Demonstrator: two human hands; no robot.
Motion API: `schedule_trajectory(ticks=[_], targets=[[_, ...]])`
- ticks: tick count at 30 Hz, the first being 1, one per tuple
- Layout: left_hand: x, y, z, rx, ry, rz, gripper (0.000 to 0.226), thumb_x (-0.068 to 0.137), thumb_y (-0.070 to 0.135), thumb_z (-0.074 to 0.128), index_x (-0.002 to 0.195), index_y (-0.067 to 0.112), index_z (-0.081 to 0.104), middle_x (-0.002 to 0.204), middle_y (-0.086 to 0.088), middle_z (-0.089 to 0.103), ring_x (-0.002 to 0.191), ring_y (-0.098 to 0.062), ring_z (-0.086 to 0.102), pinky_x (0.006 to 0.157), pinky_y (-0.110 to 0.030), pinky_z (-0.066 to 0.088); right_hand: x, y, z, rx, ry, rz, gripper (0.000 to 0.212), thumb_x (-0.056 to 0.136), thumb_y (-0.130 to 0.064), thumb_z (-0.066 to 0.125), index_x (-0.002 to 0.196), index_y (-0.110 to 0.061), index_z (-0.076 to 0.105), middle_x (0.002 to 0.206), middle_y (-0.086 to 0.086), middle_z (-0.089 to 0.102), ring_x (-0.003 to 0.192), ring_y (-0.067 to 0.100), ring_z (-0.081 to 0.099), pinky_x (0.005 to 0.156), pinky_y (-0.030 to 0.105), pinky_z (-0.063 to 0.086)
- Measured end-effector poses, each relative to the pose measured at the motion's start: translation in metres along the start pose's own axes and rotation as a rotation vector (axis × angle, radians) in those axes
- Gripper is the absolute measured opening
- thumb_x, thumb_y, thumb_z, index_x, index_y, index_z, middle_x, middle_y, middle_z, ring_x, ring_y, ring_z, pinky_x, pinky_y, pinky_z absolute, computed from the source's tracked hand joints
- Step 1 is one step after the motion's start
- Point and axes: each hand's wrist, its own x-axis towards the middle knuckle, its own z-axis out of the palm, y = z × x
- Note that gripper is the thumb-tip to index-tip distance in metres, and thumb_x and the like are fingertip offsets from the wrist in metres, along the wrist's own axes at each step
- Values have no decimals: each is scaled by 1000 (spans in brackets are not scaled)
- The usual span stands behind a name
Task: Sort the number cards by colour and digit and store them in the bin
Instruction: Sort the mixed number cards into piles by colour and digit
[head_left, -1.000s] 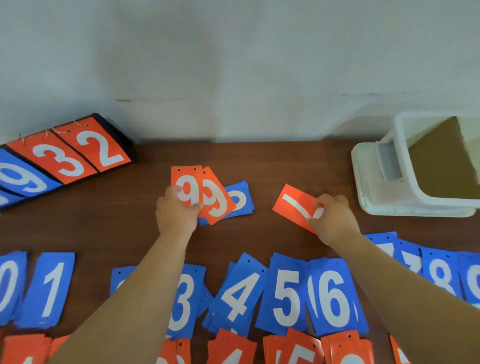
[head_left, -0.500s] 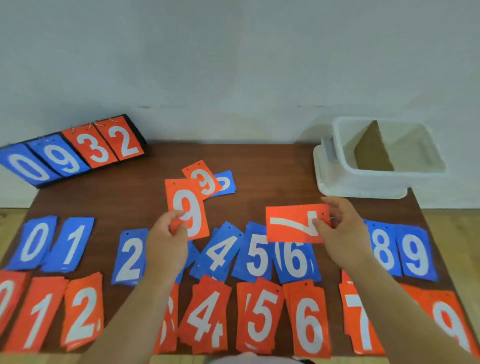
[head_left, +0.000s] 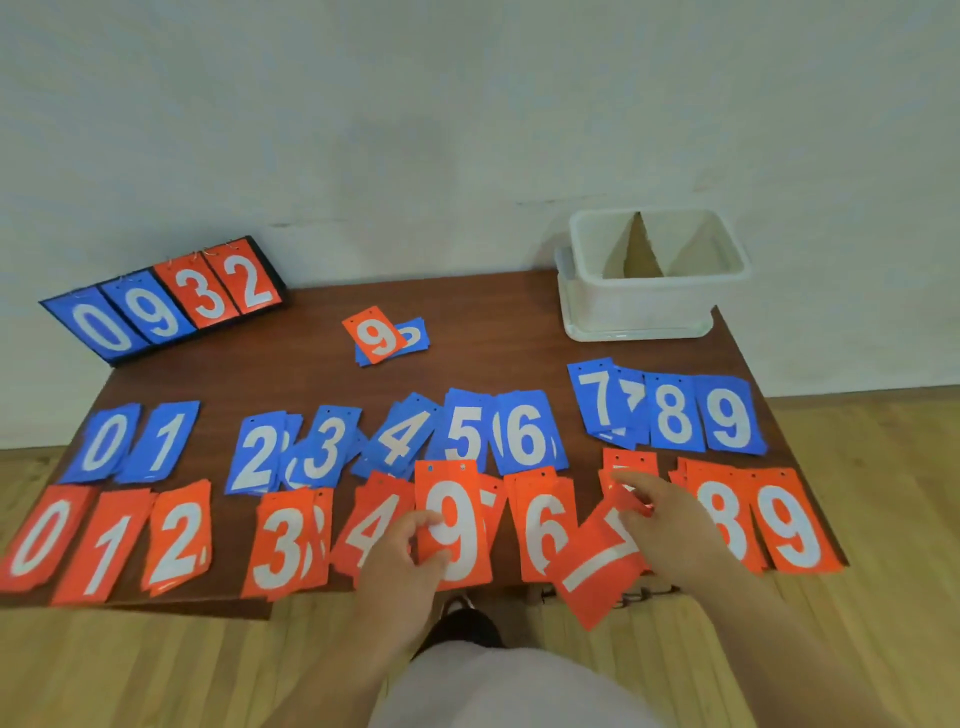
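**Number cards laid out in two rows, one card in each hand**

Number cards cover the lower half of the brown table (head_left: 509, 332). Across the middle of the frame runs a blue row (head_left: 415, 431) of ten piles, reading 0, 1, 2, 3, 4, 5, 6, 7, 8, 9 from left to right; several piles are fanned, so how many cards each holds cannot be told. Below it, along the near edge, runs an orange row (head_left: 171, 535) whose visible digits read 0, 1, 2, 3, 4, 6, 8, 9; the piles between 4 and 6 and between 6 and 8 are mostly covered by the hands.

The left hand (head_left: 402, 558), at lower centre, pinches an orange 9 card (head_left: 457, 519) upright between thumb and fingers, over the orange row. The right hand (head_left: 670, 525), at lower right, grips an orange 7 card (head_left: 597, 566) by one end, tilted so its digit lies nearly sideways, its lower corner past the table edge.

At upper centre two loose cards overlap: a small orange 9 (head_left: 375, 335) on top of a blue card (head_left: 415, 335) whose digit is half hidden.

At upper left a black flip stand (head_left: 166, 306) shows four cards on rings: blue 0, blue 9, orange 3, orange 2.

At upper right sits one white plastic bin (head_left: 639, 306) with a brown cardboard divider (head_left: 636, 249) inside; no cards show in it.
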Motion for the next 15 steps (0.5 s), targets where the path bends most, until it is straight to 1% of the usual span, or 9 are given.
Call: schedule_trajectory(ticks=[1,3,5,6,7,9,11,13,15], targets=[[-3,0,-1,-3,-11,6,36,87,12,74,110,37,65,112,29,58,105,-5,61,92,-30,56,-1,-1,2,-2,-21,0,47,96,-10,56,136,-35,57,123,-5,64,90,5,62,62,12,46],[-6,0,-5,-13,-30,12,33,90,14,72,110,39,64,113,29,56,105,-5,60,90,-26,56,-2,-4,7,10,-54,-10,43,98,-12,55,133,-37,58,120,-8,63,93,5,61,61,11,46],[-9,-2,-10,-19,-51,26,32,93,15,70,111,40,63,113,28,57,102,-2,60,83,-16,52,-5,-15,15,13,-72,-37,38,99,-11,55,122,-41,57,107,-21,59,90,0,60,60,9,46],[-8,-5,-14,-22,-61,35,31,93,16,69,111,41,63,112,27,59,102,-2,60,78,-13,50,-4,-19,19,14,-75,-46,38,100,-10,55,119,-42,55,102,-25,57,89,-2,59,61,9,46],[-6,-8,-19,-17,-76,38,31,94,17,69,110,42,62,112,26,60,101,-3,61,75,-11,49,-3,-22,24,14,-75,-51,38,100,-10,55,119,-43,54,101,-25,57,90,-2,60,63,10,48],[-2,-10,-30,-8,-104,28,31,95,19,68,110,44,62,112,24,60,102,-3,60,77,-13,49,-3,-28,29,9,-71,-35,37,100,-13,57,119,-44,52,103,-22,60,91,1,62,63,14,50],[5,-16,-41,-6,-92,29,30,95,20,68,111,45,62,117,24,58,105,-5,59,85,-19,52,3,-32,31,-22,-84,-26,36,99,-15,58,118,-44,49,104,-19,61,90,1,62,61,15,50],[13,-23,-47,2,-108,25,30,95,20,68,110,46,61,119,22,57,108,-7,58,89,-24,54,10,-27,29,-66,-77,1,32,99,-15,58,116,-41,52,105,-17,62,88,1,61,62,16,48],[18,-31,-50,17,-132,29,31,95,19,68,111,45,61,122,19,58,111,-8,57,91,-26,54,18,-18,23,-137,-60,26,31,97,-14,59,117,-39,57,109,-10,63,88,4,60,64,21,51]])
